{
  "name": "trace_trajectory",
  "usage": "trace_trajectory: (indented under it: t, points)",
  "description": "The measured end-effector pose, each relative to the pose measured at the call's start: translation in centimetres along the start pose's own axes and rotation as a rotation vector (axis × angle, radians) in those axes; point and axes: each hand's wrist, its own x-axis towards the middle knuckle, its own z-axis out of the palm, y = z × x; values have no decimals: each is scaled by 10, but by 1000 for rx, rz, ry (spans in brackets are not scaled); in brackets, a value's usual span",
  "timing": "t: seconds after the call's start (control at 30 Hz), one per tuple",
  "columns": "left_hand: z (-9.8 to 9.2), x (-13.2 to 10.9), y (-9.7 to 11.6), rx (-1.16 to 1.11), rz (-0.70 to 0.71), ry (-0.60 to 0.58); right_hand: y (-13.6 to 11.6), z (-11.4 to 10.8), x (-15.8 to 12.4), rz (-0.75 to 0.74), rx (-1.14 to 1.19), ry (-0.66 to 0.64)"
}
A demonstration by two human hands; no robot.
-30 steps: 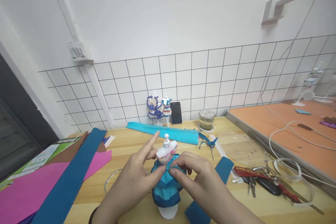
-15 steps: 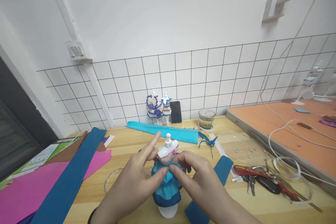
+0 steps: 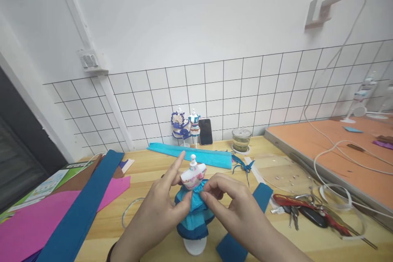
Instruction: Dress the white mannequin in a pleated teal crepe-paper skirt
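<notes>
A small white dress form (image 3: 193, 174) with a patterned bust stands on the wooden table, tilted slightly left, on a round white base (image 3: 195, 246). Around its waist is a layered blue crepe paper skirt (image 3: 196, 213), lighter above and darker at the hem. My left hand (image 3: 162, 200) holds the left side of the skirt's waist with the thumb in front, its index finger stretched up beside the bust. At the right of the waist, my right hand (image 3: 230, 200) pinches the gathered paper between thumb and index finger.
Left lie a dark blue paper strip (image 3: 89, 200) and pink paper (image 3: 37, 217). Behind are a light blue strip (image 3: 190, 155), two dressed forms (image 3: 181, 125), a phone (image 3: 206, 132) and a lidded glass cup (image 3: 241, 140). Keys (image 3: 294, 215) and another dark blue strip (image 3: 233, 247) lie right.
The dress form has shifted a little left and turned slightly. My right thumb and index finger have moved a bit rightward from the centre of the waist, widening the space between my thumbs.
</notes>
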Motion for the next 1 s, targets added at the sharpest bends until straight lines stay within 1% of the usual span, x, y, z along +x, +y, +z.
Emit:
trace_trajectory:
  t: [0.1, 0.2, 0.4, 0.5, 0.7, 0.83, 1.0]
  points:
    - [0, -2, 2, -49, 34, -15, -1, 2, -1, -11, -10, 4]
    - [1, -2, 4, -75, 8, -22, -2, 3, -2, -3, -14, 6]
    - [0, -1, 2, -51, -3, -1, -1, 3, 0, 25, -7, 12]
    - [-2, 0, -3, -53, -11, -16, -1, 2, -1, 38, 2, 8]
    - [-4, -1, -6, -11, 26, -43, -2, 2, -1, 29, 10, -8]
    - [-2, -1, -1, -35, 25, -20, 0, 3, -1, -11, -6, 1]
    - [-1, -2, 4, -95, 10, 15, -1, 2, -2, -13, -1, -8]
